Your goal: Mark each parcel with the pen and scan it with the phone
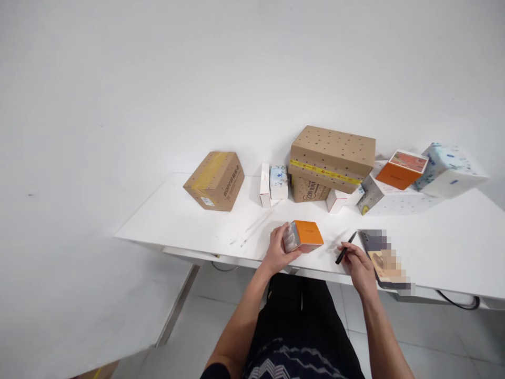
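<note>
My left hand point(278, 249) grips the left side of a small box point(310, 232) with an orange top and pale printed sides. The box is near the front edge of the white table point(158, 221). To its right, my right hand point(358, 263) has its fingers closed round a black pen point(346, 248), which slants up to the right. A phone point(389, 260), partly pixelated, lies just right of that hand.
Along the back are a taped brown carton point(215, 181), slim white boxes point(265, 184), and a long brown carton point(331, 155) resting on smaller boxes. Another orange box point(402, 169) sits on a white box point(402, 201). A blue-patterned box point(450, 168) leans at right. Behind stands a white wall.
</note>
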A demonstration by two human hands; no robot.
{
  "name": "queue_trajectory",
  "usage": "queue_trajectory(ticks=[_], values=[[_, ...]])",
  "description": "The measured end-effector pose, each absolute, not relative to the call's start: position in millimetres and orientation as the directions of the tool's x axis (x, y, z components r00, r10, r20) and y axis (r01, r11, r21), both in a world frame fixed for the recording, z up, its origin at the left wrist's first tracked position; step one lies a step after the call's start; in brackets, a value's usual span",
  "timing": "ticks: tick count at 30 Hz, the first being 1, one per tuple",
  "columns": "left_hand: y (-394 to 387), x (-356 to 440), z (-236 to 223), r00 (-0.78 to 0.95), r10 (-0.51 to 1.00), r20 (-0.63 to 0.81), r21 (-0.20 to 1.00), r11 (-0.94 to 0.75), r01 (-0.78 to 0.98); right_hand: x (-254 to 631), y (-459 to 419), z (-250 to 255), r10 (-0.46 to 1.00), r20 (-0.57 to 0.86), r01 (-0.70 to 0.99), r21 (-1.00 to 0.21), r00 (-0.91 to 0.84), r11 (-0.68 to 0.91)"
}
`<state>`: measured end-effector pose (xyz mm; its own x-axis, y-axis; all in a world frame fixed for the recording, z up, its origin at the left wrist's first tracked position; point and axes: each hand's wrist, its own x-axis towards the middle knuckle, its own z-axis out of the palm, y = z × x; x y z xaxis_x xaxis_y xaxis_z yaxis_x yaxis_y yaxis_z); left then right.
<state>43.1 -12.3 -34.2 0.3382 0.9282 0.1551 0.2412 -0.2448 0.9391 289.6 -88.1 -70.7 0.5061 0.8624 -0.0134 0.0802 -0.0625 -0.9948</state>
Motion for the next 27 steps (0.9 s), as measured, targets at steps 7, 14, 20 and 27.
queue_trajectory(ticks=[7,14,20,27], values=[[-17.6,47.1,-20.7,0.383,0.889,0.249,0.902,-0.357,0.244,268.4,-85.7,-53.9,0.741,0.159,0.116,-0.987,0.652,0.111],[-20.2,48.4,-54.6,0.37,0.924,0.098,0.992,-0.063,-0.107,252.2,-81.4,-9.4,0.747,0.11,-0.034,-0.984,0.655,0.175],[-18.2,45.7,-52.8,0.369,0.929,0.017,1.0,-0.024,0.013,230.5,-67.2,15.1,0.869,0.106,0.004,-0.993,0.482,0.119],[-19.3,45.8,-43.3,0.325,0.946,-0.019,0.991,-0.026,0.134,195.6,-37.5,11.7,0.933,0.222,0.141,-0.972,0.282,0.189]])
